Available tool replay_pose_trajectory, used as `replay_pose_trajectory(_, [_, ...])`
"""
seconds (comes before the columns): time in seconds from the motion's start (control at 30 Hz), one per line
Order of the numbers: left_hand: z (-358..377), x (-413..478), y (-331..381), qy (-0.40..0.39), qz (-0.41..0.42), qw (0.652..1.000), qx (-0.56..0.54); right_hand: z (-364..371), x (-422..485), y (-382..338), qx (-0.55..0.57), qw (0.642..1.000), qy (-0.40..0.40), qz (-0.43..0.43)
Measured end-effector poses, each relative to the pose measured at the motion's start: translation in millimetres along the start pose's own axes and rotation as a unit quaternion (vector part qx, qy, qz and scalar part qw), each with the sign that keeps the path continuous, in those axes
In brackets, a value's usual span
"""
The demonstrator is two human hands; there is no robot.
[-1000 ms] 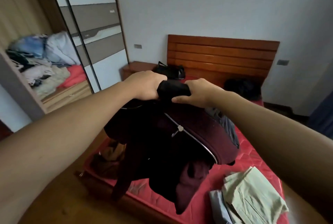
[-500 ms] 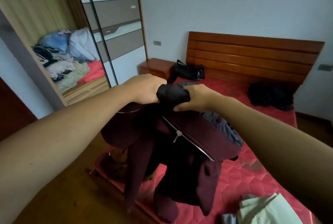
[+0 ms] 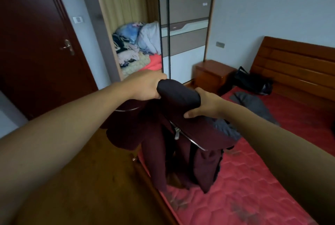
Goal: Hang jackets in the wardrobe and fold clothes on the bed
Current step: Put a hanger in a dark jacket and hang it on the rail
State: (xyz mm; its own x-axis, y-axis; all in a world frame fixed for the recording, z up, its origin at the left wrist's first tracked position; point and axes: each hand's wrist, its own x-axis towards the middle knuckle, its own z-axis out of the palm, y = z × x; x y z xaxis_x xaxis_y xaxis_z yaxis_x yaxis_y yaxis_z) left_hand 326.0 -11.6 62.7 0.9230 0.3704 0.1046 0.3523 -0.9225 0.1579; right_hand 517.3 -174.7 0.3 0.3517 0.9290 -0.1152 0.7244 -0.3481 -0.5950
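Both hands are clamped on the maroon jacket (image 3: 159, 139). The left hand (image 3: 146, 87) grips one end of its dark collar (image 3: 178, 94) with the fingers curled under, and the right hand (image 3: 204, 106) pinches the other end, thumb beneath. The jacket hangs below the hands, open down the front. Its zip pull (image 3: 176, 133) dangles just under the right hand, and the sleeves trail down to the edge of the bed (image 3: 253, 179), where the lowest folds seem to touch the red mattress. A grey garment (image 3: 253, 103) lies on the bed beyond the right hand. Ahead of the left hand stands the wardrobe (image 3: 125, 7), its sliding door (image 3: 186, 16) to the right of the opening. A heap of bedding (image 3: 137, 47) fills the shelf in view there.

The step in hand looks like the hanging one: the jacket is held up by the collar, facing the wardrobe. The next move, I judge, calls for carrying it across the strip of floor (image 3: 90, 170) to the opening and finding a hanger or rail, neither of which shows here. The sleeves need keeping clear of the floor on the way.
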Motion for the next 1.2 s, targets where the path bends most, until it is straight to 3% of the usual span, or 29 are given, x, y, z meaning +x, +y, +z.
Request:
replay_pose_trajectory(0.23, [-27.1,-39.7,-177.7,-0.003,-0.067,0.998,0.001,92.1,137.9,-111.9,0.013,1.000,-0.015,-0.022])
replay_pose_trajectory(0.6, [-59.8,-108.6,-418.1,-0.005,-0.214,0.975,-0.066,164.8,320.6,-302.4,-0.110,0.982,-0.056,-0.144])
replay_pose_trajectory(0.87, [-67.6,-95.2,-536.1,0.012,-0.269,0.957,-0.102,191.7,452.6,-373.7,-0.162,0.961,-0.088,-0.205])
replay_pose_trajectory(1.2, [-55.8,-9.8,-683.7,-0.011,-0.310,0.940,-0.144,204.1,646.9,-412.2,-0.210,0.937,-0.126,-0.248])
